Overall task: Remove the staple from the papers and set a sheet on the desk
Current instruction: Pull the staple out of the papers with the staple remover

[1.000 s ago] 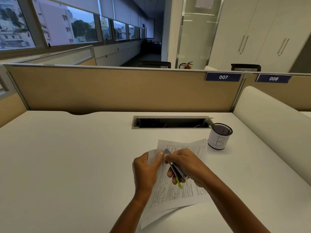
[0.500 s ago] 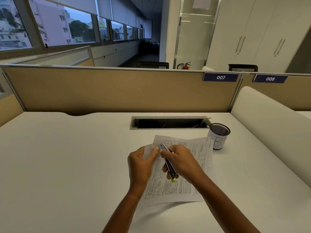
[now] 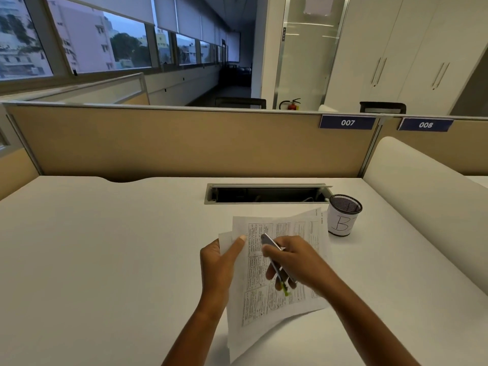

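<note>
- Your left hand (image 3: 220, 262) is pinching the papers (image 3: 280, 273) at their upper left corner, above the surface (image 3: 105, 260).
- Your right hand (image 3: 293, 262), nearer that corner's right, is gripping the staple remover (image 3: 274, 257), tip pointing toward it.

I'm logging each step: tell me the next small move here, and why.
Probably part the sheets: the left hand pinches the papers at their upper left corner, and the right hand holds the staple remover away from that corner. No staple is visible.

left hand (image 3: 217, 262) pinches papers (image 3: 266, 294) at top corner; right hand (image 3: 295, 262) grips metal staple remover (image 3: 274, 256) over them
</note>
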`<state>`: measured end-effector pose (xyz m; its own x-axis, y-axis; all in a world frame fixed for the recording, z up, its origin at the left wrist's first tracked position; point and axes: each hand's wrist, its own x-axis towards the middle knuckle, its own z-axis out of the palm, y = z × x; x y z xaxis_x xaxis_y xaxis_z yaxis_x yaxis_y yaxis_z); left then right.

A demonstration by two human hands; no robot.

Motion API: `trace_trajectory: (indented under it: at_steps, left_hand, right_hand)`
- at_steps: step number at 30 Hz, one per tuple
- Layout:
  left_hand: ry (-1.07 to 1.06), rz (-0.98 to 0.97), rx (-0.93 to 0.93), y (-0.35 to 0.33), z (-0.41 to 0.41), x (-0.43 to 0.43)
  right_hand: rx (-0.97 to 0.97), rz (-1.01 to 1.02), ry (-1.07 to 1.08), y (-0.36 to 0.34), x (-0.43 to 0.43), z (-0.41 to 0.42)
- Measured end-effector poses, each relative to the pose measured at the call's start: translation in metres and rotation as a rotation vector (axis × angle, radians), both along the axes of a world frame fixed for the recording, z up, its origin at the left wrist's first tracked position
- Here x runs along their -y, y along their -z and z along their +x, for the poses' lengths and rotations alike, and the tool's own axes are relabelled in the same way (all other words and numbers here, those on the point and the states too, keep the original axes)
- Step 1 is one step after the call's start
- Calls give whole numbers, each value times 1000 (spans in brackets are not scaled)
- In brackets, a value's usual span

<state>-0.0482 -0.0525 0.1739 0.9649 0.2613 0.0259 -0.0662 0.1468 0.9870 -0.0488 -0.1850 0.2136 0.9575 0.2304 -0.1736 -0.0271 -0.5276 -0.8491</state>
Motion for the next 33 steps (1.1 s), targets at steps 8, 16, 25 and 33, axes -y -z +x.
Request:
trace_trajectory:
  at_steps: [8,16,25,33]
  left_hand:
    - [22,42,6,-2,-3,3]
    - [18,126,52,0,-3,2]
    - [23,332,151,-2,1,-2]
    - [51,432,256,1,1,-3]
  right_hand:
    - [36,-103,-25,-3,-6,4]
    - [67,-110,-16,-5,-7,9]
    - [-34,1,-57,-15,2,13]
    - [-181,197,-98,-24,17,21]
